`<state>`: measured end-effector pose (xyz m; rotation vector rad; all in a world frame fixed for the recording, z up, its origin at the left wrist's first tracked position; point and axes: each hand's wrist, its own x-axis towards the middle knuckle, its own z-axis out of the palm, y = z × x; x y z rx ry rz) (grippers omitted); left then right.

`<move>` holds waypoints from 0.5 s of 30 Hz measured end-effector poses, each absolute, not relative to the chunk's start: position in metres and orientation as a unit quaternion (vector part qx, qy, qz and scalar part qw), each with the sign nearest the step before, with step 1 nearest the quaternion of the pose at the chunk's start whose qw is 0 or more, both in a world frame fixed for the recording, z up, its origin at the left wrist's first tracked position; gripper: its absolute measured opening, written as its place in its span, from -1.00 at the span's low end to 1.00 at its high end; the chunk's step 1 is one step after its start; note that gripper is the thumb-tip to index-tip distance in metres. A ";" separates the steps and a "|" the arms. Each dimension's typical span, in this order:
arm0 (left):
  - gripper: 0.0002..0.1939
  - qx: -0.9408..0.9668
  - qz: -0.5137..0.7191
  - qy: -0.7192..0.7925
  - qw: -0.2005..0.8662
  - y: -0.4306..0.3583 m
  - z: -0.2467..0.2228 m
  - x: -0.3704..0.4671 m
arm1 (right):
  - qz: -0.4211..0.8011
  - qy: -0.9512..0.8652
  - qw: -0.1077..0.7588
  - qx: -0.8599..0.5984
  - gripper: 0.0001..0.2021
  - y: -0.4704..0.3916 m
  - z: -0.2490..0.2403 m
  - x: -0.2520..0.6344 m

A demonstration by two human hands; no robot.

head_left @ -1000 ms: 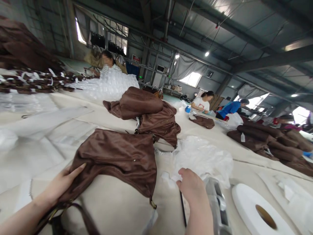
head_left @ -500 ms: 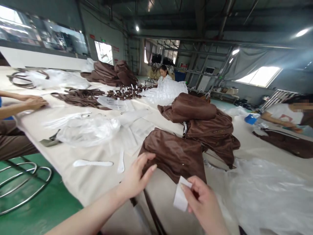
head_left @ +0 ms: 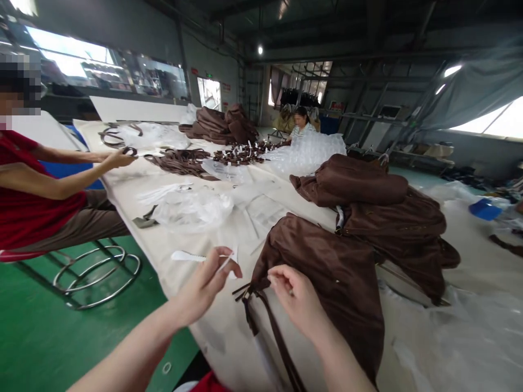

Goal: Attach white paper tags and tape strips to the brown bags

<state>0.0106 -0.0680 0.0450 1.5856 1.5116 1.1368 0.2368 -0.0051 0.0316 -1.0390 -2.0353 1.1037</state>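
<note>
My left hand [head_left: 210, 277] is raised over the table, its fingers closed on a thin white slip [head_left: 224, 264] seen nearly edge-on. Behind those fingers lie white strips; one white strip [head_left: 183, 255] shows to their left. My right hand [head_left: 297, 296] is in front of a brown bag [head_left: 322, 261], fingertips pinched together. Whatever they may hold is hidden. Between my two hands, the bag's dark strap [head_left: 274, 321], with a pale wrapped part [head_left: 263, 351] beside it, runs toward me from the bag's left corner.
More brown bags [head_left: 392, 212] are piled behind the near one. Clear plastic [head_left: 469, 337] spreads at right, and a crumpled plastic bag [head_left: 196, 209] lies at left. Brown straps [head_left: 175, 162] lie farther back. A co-worker in red [head_left: 36, 185] sits at left; another person [head_left: 302, 124] is at the back.
The view has turned left. My right hand no longer shows the white slip it held; my left hand, empty before, now holds a white slip. The co-worker at left has raised both hands, holding a dark coil.
</note>
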 end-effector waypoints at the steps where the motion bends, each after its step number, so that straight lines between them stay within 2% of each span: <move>1: -0.64 0.583 0.438 0.583 0.359 -0.072 0.050 -0.005 | 0.356 -0.787 0.254 -0.435 -0.78 -0.002 0.019 0.234; 5: -0.52 0.535 0.374 0.604 0.458 -0.088 0.062 -0.046 | 0.179 -0.844 0.061 -0.502 -0.78 -0.007 -0.023 0.225; 8: -0.56 0.522 0.323 0.601 0.512 -0.093 0.058 -0.049 | 0.157 -0.855 0.018 -0.494 -0.82 -0.018 -0.035 0.222; 10: -0.58 0.527 0.310 0.587 0.530 -0.092 0.049 -0.043 | 0.233 -0.853 0.013 -0.466 -0.96 -0.019 -0.037 0.225; 11: -0.58 0.536 0.301 0.580 0.534 -0.091 0.045 -0.039 | 0.302 -0.843 0.010 -0.444 -0.95 -0.017 -0.037 0.227; 15: -0.62 0.585 0.289 0.554 0.518 -0.083 0.030 -0.024 | 0.692 -0.643 0.008 -0.328 -0.91 -0.003 -0.039 0.237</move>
